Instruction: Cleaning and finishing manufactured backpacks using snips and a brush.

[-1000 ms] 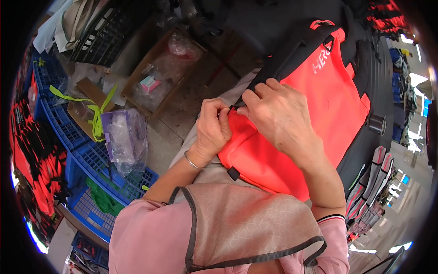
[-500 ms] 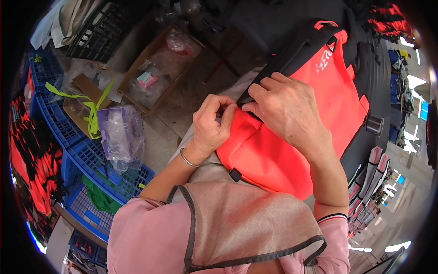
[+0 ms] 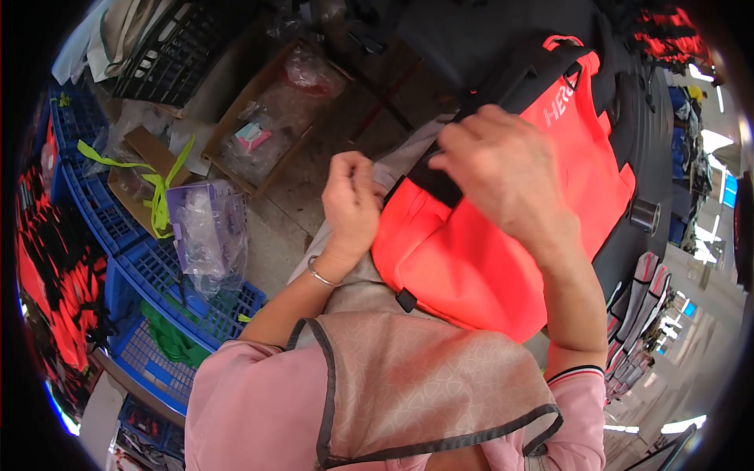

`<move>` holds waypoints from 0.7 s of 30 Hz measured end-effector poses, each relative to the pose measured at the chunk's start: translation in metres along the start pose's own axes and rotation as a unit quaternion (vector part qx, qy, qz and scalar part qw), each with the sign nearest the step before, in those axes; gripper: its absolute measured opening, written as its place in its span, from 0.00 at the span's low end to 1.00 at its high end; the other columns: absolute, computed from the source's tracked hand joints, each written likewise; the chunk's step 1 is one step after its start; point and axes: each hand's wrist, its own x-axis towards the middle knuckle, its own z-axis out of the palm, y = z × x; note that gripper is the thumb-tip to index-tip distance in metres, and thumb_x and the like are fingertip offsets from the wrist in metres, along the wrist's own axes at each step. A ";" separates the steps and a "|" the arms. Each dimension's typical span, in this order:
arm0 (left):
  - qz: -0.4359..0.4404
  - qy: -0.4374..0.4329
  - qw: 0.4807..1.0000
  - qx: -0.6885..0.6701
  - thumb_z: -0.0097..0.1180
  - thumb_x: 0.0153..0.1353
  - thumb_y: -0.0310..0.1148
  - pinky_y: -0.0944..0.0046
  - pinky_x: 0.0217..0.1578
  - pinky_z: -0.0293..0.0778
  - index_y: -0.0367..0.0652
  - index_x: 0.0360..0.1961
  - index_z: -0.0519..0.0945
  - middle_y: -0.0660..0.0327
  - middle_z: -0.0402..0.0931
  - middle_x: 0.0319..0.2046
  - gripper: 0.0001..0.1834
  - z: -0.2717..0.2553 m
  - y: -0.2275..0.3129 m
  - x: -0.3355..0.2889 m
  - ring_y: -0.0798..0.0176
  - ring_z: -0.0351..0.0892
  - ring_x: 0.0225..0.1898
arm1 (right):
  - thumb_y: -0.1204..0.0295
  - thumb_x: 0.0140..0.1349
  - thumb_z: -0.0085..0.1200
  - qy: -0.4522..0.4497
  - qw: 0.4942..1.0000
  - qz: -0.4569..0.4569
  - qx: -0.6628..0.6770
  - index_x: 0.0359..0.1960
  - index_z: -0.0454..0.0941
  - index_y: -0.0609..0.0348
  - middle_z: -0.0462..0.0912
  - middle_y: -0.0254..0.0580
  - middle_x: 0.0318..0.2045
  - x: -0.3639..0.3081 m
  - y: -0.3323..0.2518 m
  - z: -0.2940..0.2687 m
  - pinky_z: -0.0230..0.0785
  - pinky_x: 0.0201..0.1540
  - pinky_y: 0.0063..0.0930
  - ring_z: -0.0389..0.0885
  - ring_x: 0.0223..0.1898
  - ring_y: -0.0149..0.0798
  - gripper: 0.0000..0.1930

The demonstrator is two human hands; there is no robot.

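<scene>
A bright coral-red and black bag [image 3: 463,267], seemingly a backpack, lies across my lap and the dark surface beyond. My left hand [image 3: 349,208] is closed beside the bag's left edge, its fingertips curled inward; whether anything small is in them is hidden. Above the black strip along the bag's upper edge hovers my right hand [image 3: 503,169], fingers bent and smeared by motion. A small black buckle [image 3: 406,300] sits on the bag's near left side.
Blue plastic crates [image 3: 169,294] stand to my left, with a purple box [image 3: 208,228] of clear plastic bags on them. Farther off is an open cardboard box [image 3: 267,125] holding plastic packets. A black crate [image 3: 165,51] stands at the far left, and a dark roll [image 3: 646,216] at the right.
My hands have moved apart, the left drawing away from the bag's edge and the right lifting a little. The black strip between them is now more exposed.
</scene>
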 end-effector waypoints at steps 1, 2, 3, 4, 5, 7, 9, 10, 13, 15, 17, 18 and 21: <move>-0.074 -0.022 0.990 -0.116 0.50 0.72 0.40 0.65 0.33 0.75 0.39 0.46 0.71 0.64 0.73 0.36 0.14 -0.010 -0.007 0.005 0.70 0.78 0.35 | 0.65 0.51 0.64 0.034 0.997 0.066 0.003 0.25 0.77 0.56 0.79 0.35 0.24 -0.004 0.005 -0.003 0.72 0.32 0.33 0.79 0.32 0.39 0.10; -0.075 -0.022 0.990 -0.117 0.50 0.72 0.40 0.65 0.33 0.75 0.39 0.46 0.71 0.64 0.73 0.36 0.14 -0.012 -0.005 0.006 0.70 0.78 0.35 | 0.65 0.50 0.64 0.067 0.989 0.133 0.006 0.25 0.77 0.56 0.80 0.34 0.24 -0.007 0.007 -0.005 0.73 0.31 0.33 0.79 0.32 0.39 0.10; -0.077 -0.054 0.990 -0.110 0.52 0.71 0.39 0.65 0.34 0.75 0.39 0.47 0.72 0.62 0.75 0.35 0.14 -0.014 -0.001 0.006 0.69 0.78 0.34 | 0.61 0.50 0.66 0.062 0.984 0.168 0.006 0.27 0.77 0.54 0.80 0.32 0.24 -0.008 0.007 -0.009 0.74 0.31 0.33 0.79 0.33 0.38 0.13; -0.078 -0.085 0.988 -0.103 0.54 0.69 0.38 0.66 0.36 0.76 0.38 0.49 0.73 0.61 0.77 0.35 0.15 -0.015 0.000 0.006 0.68 0.79 0.33 | 0.61 0.50 0.66 0.061 0.984 0.168 0.006 0.27 0.77 0.54 0.80 0.32 0.24 -0.009 0.006 -0.008 0.74 0.31 0.33 0.79 0.33 0.38 0.13; -0.005 -0.163 0.985 -0.047 0.60 0.64 0.40 0.65 0.39 0.77 0.38 0.51 0.75 0.59 0.79 0.34 0.20 -0.013 0.003 0.006 0.65 0.80 0.33 | 0.62 0.51 0.66 0.056 0.986 0.156 0.025 0.27 0.77 0.55 0.80 0.32 0.24 -0.011 0.005 -0.005 0.74 0.31 0.32 0.79 0.33 0.38 0.12; 0.024 -0.213 0.977 0.023 0.64 0.60 0.40 0.64 0.40 0.77 0.37 0.49 0.77 0.57 0.81 0.35 0.21 -0.010 0.014 -0.002 0.63 0.81 0.34 | 0.62 0.51 0.65 0.051 0.987 0.145 0.044 0.27 0.77 0.55 0.80 0.33 0.24 -0.014 0.002 -0.002 0.74 0.31 0.32 0.79 0.33 0.37 0.12; 0.058 -0.219 0.969 0.101 0.72 0.49 0.38 0.60 0.40 0.77 0.35 0.39 0.81 0.51 0.83 0.34 0.21 -0.003 0.021 -0.006 0.58 0.83 0.35 | 0.62 0.50 0.67 0.040 0.995 0.086 0.040 0.26 0.78 0.56 0.78 0.34 0.23 -0.012 -0.005 0.002 0.72 0.29 0.33 0.78 0.30 0.38 0.13; 0.058 -0.218 0.969 0.101 0.72 0.49 0.38 0.60 0.40 0.77 0.35 0.39 0.81 0.51 0.83 0.34 0.21 0.000 0.022 -0.009 0.58 0.83 0.35 | 0.62 0.50 0.67 0.040 0.995 0.086 0.041 0.26 0.78 0.56 0.78 0.34 0.23 -0.012 -0.007 0.005 0.72 0.29 0.33 0.78 0.30 0.38 0.13; 0.015 -0.187 0.974 0.126 0.72 0.47 0.35 0.59 0.38 0.77 0.36 0.38 0.81 0.49 0.82 0.31 0.19 0.005 0.026 -0.014 0.54 0.83 0.33 | 0.62 0.50 0.67 0.040 0.997 0.054 0.030 0.25 0.77 0.56 0.76 0.34 0.23 -0.011 -0.011 0.011 0.72 0.29 0.33 0.77 0.30 0.38 0.13; 0.017 -0.171 0.976 0.136 0.72 0.47 0.34 0.58 0.35 0.77 0.36 0.37 0.81 0.49 0.82 0.29 0.18 0.005 0.026 -0.015 0.52 0.82 0.31 | 0.63 0.49 0.67 0.038 0.998 0.041 0.030 0.25 0.76 0.56 0.75 0.34 0.22 -0.009 -0.011 0.012 0.72 0.28 0.32 0.76 0.30 0.38 0.13; 0.021 -0.161 0.978 0.128 0.72 0.47 0.33 0.59 0.35 0.76 0.36 0.36 0.81 0.49 0.81 0.28 0.17 0.007 0.024 -0.016 0.52 0.82 0.31 | 0.62 0.49 0.67 0.038 0.998 0.038 0.022 0.25 0.76 0.56 0.76 0.34 0.22 -0.008 -0.011 0.011 0.72 0.29 0.33 0.76 0.29 0.38 0.13; 0.026 -0.152 0.981 0.119 0.72 0.47 0.33 0.59 0.34 0.76 0.36 0.36 0.81 0.49 0.81 0.28 0.17 0.008 0.024 -0.017 0.51 0.81 0.30 | 0.62 0.49 0.67 0.038 0.999 0.035 0.012 0.25 0.76 0.56 0.76 0.34 0.22 -0.007 -0.010 0.010 0.72 0.29 0.33 0.76 0.29 0.38 0.13; 0.044 -0.160 0.966 0.197 0.72 0.47 0.32 0.60 0.34 0.76 0.36 0.35 0.80 0.49 0.81 0.29 0.16 0.013 0.034 -0.014 0.52 0.81 0.29 | 0.62 0.49 0.66 0.022 0.996 0.074 0.050 0.26 0.76 0.55 0.76 0.36 0.22 -0.014 -0.009 0.005 0.73 0.29 0.34 0.77 0.30 0.39 0.13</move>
